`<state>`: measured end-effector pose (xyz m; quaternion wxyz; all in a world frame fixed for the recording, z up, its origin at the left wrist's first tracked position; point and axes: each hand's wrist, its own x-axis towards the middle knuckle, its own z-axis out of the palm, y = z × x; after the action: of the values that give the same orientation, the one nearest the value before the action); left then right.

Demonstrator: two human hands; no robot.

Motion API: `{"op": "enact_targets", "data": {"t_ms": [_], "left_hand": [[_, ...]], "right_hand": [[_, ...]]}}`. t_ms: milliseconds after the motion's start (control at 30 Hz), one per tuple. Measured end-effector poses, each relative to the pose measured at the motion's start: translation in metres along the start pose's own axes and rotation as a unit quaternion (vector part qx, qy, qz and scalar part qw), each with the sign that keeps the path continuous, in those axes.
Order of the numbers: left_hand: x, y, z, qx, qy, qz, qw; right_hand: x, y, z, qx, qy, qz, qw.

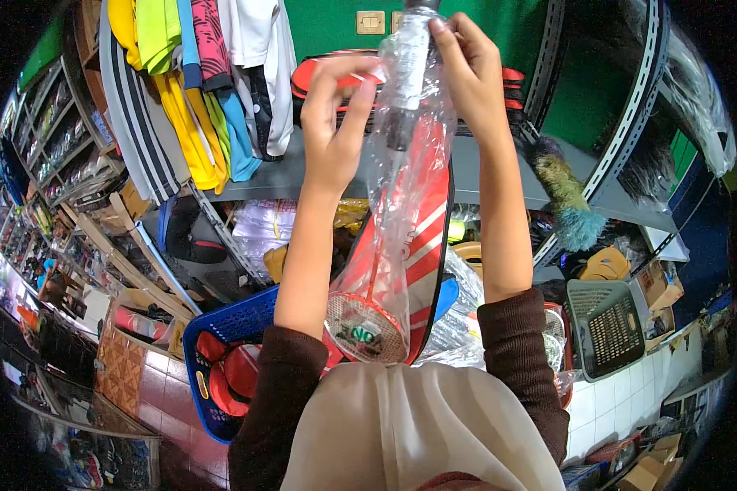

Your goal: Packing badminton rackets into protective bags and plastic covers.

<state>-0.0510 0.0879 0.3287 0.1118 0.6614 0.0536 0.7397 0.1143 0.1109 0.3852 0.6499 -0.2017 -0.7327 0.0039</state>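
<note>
A badminton racket (pixel 372 321) hangs head down inside a clear plastic sleeve (pixel 382 196), its dark handle at the top. My right hand (pixel 472 72) is closed at the upper end, thumb and fingers against the sleeve around the handle. A white label (pixel 411 69) wraps part of the handle. My left hand (pixel 336 123) is at the sleeve's left edge, thumb and index finger curled together on the plastic. Behind the racket stands a red and white racket bag (pixel 431 262) with a dark edge, partly covered by the sleeve.
A grey shelf (pixel 495 176) crosses ahead, with red and black bags (pixel 327 74) on it. Clothes (pixel 196 90) hang at the left. Below stand a blue basket (pixel 246 313) with red items and a grey crate (pixel 604 327). A fluffy duster (pixel 567 192) hangs by the right post.
</note>
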Motion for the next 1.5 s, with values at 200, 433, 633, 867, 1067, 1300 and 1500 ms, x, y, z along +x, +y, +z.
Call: {"op": "enact_targets", "data": {"t_ms": [200, 433, 633, 867, 1067, 1300, 1500], "left_hand": [[0.059, -0.041, 0.023, -0.15, -0.133, 0.298, 0.933], [0.043, -0.004, 0.051, -0.141, -0.015, -0.07, 0.987], [0.053, 0.002, 0.04, -0.086, -0.02, -0.053, 0.995], [0.058, 0.017, 0.029, -0.127, -0.036, -0.121, 0.984], [0.048, -0.005, 0.03, -0.103, -0.045, -0.114, 0.987], [0.041, -0.012, 0.036, -0.142, -0.053, -0.197, 0.969], [0.05, -0.013, 0.03, -0.241, -0.084, -0.249, 0.934]], "right_hand": [[0.011, -0.047, 0.016, -0.081, 0.161, -0.217, 0.959], [0.028, -0.023, 0.001, 0.208, 0.065, 0.009, 0.976], [0.019, -0.023, 0.001, 0.106, 0.198, 0.002, 0.974], [-0.04, 0.013, -0.013, 0.222, -0.082, 0.361, 0.902], [-0.017, 0.016, -0.029, 0.291, -0.069, 0.261, 0.918], [0.014, -0.011, -0.019, 0.23, -0.033, 0.1, 0.967], [0.014, -0.036, -0.022, 0.181, -0.109, 0.131, 0.969]]}}
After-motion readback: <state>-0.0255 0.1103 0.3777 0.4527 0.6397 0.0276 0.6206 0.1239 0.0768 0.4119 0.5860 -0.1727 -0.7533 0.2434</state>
